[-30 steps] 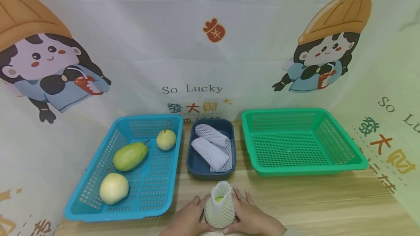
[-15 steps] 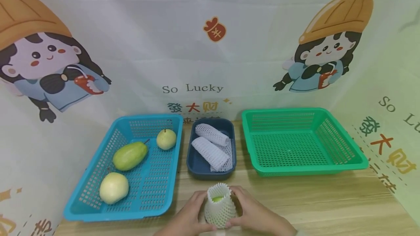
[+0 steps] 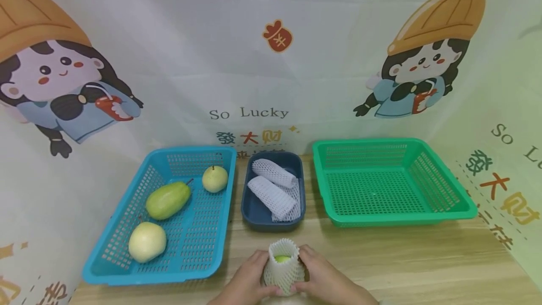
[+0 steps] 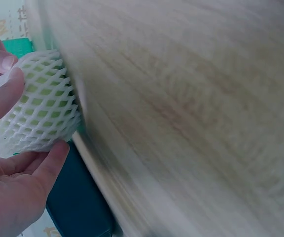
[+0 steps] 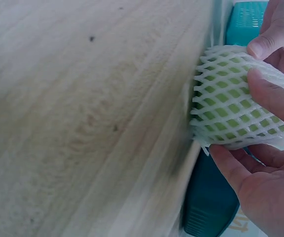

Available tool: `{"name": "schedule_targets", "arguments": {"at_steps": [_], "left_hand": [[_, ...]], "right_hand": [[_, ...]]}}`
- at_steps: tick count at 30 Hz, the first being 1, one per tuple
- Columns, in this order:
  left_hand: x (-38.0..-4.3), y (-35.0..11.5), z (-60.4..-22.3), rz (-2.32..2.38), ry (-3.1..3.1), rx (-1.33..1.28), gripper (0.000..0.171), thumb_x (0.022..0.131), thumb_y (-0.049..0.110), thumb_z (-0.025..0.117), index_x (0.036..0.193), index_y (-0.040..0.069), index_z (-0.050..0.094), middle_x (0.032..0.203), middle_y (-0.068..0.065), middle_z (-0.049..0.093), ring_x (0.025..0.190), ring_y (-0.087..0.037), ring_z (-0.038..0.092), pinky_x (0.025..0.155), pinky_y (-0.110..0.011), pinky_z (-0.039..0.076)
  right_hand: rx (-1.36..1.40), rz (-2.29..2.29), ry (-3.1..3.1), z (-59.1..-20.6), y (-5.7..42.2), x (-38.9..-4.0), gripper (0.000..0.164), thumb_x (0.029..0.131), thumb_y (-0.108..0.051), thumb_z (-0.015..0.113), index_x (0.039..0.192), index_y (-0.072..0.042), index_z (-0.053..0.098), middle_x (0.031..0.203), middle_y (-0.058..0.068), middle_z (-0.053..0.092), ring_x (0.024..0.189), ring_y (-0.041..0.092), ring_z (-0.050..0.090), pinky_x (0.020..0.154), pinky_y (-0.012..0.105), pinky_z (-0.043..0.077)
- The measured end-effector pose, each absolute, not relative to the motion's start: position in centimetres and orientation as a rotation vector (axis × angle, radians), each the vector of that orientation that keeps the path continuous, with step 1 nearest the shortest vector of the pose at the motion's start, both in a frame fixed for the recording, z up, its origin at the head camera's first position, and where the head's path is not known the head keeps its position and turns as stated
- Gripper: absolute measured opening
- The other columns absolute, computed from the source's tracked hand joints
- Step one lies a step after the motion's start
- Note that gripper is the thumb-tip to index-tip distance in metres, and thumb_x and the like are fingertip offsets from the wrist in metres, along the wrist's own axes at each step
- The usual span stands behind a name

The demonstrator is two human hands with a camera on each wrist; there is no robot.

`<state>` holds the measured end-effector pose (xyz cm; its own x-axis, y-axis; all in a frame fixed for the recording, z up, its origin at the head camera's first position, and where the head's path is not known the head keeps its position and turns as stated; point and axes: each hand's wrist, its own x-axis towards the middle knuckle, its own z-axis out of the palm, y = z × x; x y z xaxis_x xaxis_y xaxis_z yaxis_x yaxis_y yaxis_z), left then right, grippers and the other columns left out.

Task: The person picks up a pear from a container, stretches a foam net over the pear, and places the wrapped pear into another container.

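Upright on the table near its front edge stands a white foam net sleeve (image 3: 284, 274) with a green fruit (image 3: 282, 258) inside. The fruit's top shows through the sleeve's open upper end, and its green skin through the mesh. My left hand (image 3: 246, 277) holds the sleeve from the left, thumb in front and fingers along the side. From the right, my right hand (image 3: 328, 280) grips it the same way. In both wrist views the thumbs press on the mesh (image 4: 46, 101), with fingers curled around the opposite side.
A blue basket (image 3: 224, 244) at left holds two pale round pears (image 3: 147, 242) and a longer green fruit (image 3: 168, 200). Behind the hands, a dark blue box (image 3: 247, 218) contains several foam sleeves (image 3: 271, 196). A green basket (image 3: 372, 192) stands right, before a printed cloth backdrop (image 3: 190, 60).
My fingers have shifted around the sleeve, first spreading away from its sides, then closing in again. The sleeve's upper opening looks wider and rounder than a second ago. The fruit stays in place.
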<state>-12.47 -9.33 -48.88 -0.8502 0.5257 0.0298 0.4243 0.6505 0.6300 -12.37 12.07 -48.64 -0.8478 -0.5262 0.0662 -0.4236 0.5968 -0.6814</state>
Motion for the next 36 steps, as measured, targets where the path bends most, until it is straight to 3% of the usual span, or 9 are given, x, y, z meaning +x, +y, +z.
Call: {"name": "schedule_targets", "arguments": {"at_steps": [4, 10, 14, 19, 23, 27, 32, 36], "left_hand": [[-12.5, -9.3, -49.3, 0.946, 2.708, 0.767, 0.075, 0.070, 0.041, 0.078, 0.124, -0.003, 0.049, 0.117, -0.011, 0.056, 0.106, -0.025, 0.057, 0.089, -0.038, 0.049], [-12.4, -9.1, -49.7, 0.947, 2.703, 0.799, 0.083, 0.067, 0.037, 0.081, 0.129, -0.005, 0.045, 0.118, -0.013, 0.056, 0.106, -0.026, 0.056, 0.089, -0.038, 0.049], [-12.6, -9.1, -50.1, 0.990, 2.669, 0.774, 0.085, 0.068, 0.038, 0.081, 0.130, -0.005, 0.043, 0.118, -0.014, 0.056, 0.104, -0.025, 0.056, 0.087, -0.037, 0.049], [-13.3, -9.3, -50.5, 1.239, 2.491, 0.622, 0.082, 0.073, 0.035, 0.078, 0.134, -0.003, 0.038, 0.122, -0.014, 0.055, 0.105, -0.022, 0.058, 0.086, -0.033, 0.049], [-13.7, -9.4, -50.1, 1.456, 2.349, 0.509, 0.077, 0.078, 0.031, 0.075, 0.133, -0.003, 0.034, 0.109, -0.013, 0.059, 0.090, -0.014, 0.060, 0.074, -0.023, 0.051], [-13.5, -9.3, -49.0, 1.547, 2.289, 0.405, 0.068, 0.083, 0.032, 0.069, 0.131, -0.001, 0.035, 0.091, -0.008, 0.062, 0.076, -0.010, 0.057, 0.063, -0.020, 0.048], [-12.8, -9.0, -47.9, 1.525, 2.173, 0.362, 0.065, 0.089, 0.038, 0.060, 0.131, -0.004, 0.034, 0.077, -0.007, 0.065, 0.062, -0.014, 0.058, 0.054, -0.025, 0.046], [-11.9, -8.8, -48.1, 1.568, 1.911, 0.322, 0.065, 0.093, 0.041, 0.053, 0.128, -0.009, 0.030, 0.085, -0.012, 0.067, 0.063, -0.014, 0.061, 0.057, -0.025, 0.050]], "right_hand": [[-0.791, -1.102, 2.645, -49.0, 12.2, -12.4, 0.065, 0.070, -0.037, 0.076, 0.121, -0.006, 0.051, 0.113, -0.001, 0.055, 0.102, 0.007, 0.053, 0.092, 0.028, 0.048], [-0.758, -1.138, 2.602, -49.5, 12.3, -12.4, 0.068, 0.068, -0.034, 0.078, 0.123, -0.005, 0.050, 0.112, 0.001, 0.056, 0.102, 0.008, 0.053, 0.093, 0.030, 0.047], [-0.741, -1.196, 2.557, -50.0, 12.4, -12.7, 0.066, 0.067, -0.034, 0.079, 0.120, -0.004, 0.051, 0.109, 0.000, 0.056, 0.099, 0.007, 0.052, 0.089, 0.028, 0.048], [-0.630, -1.381, 2.396, -50.2, 12.6, -13.4, 0.067, 0.072, -0.027, 0.079, 0.124, 0.002, 0.048, 0.115, 0.009, 0.058, 0.099, 0.012, 0.056, 0.083, 0.023, 0.049], [-0.515, -1.609, 2.212, -49.8, 12.9, -13.5, 0.070, 0.080, -0.021, 0.073, 0.132, 0.008, 0.035, 0.121, 0.023, 0.056, 0.098, 0.014, 0.058, 0.079, 0.020, 0.050], [-0.523, -1.724, 2.118, -49.0, 13.1, -13.1, 0.062, 0.086, -0.018, 0.066, 0.130, 0.008, 0.029, 0.120, 0.031, 0.055, 0.091, 0.009, 0.059, 0.075, 0.020, 0.051], [-0.589, -1.603, 2.186, -47.9, 13.6, -12.1, 0.077, 0.079, -0.023, 0.074, 0.136, 0.003, 0.028, 0.120, 0.020, 0.054, 0.097, 0.008, 0.055, 0.080, 0.020, 0.048], [-0.680, -1.452, 2.234, -47.9, 14.1, -11.4, 0.088, 0.074, -0.030, 0.077, 0.142, -0.008, 0.026, 0.133, 0.012, 0.046, 0.114, 0.013, 0.049, 0.094, 0.023, 0.043]]}}
